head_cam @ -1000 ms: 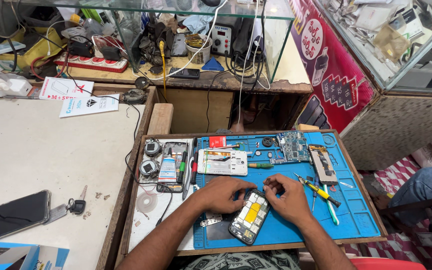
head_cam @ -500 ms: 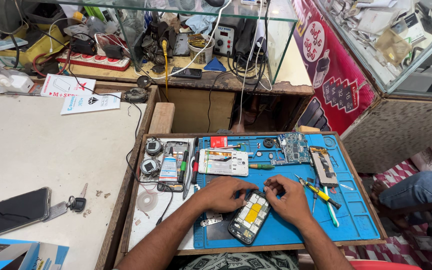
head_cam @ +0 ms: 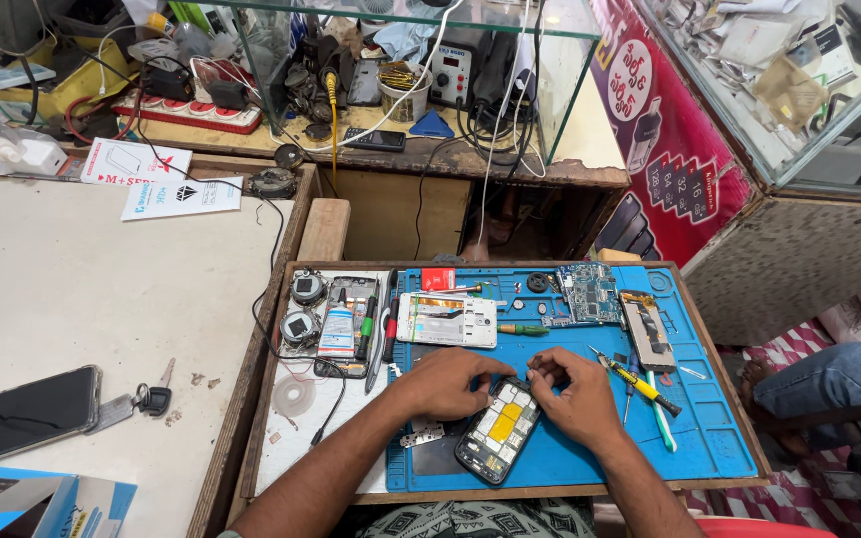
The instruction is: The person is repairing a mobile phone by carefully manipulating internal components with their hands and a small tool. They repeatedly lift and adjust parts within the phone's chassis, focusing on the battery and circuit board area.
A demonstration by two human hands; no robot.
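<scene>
far left on the pale counter we see a dark phone (head_cam: 22,410) lying flat with a key (head_cam: 147,399) just beside it. moving right, a wooden tray holds a blue work mat (head_cam: 710,438); at its left edge lie small round parts (head_cam: 307,289) and a glue tube (head_cam: 337,333). our left hand (head_cam: 447,384) rests on the mat, fingers curled down onto the upper left edge of the opened phone (head_cam: 498,428), which lies tilted at the mat's near middle. our right hand (head_cam: 575,399) touches the phone's upper right corner, fingertips pinched together, perhaps on a tiny part we cannot make out. further right lie a yellow-handled screwdriver (head_cam: 640,384) and, farther back, a blue circuit board (head_cam: 588,294).
</scene>
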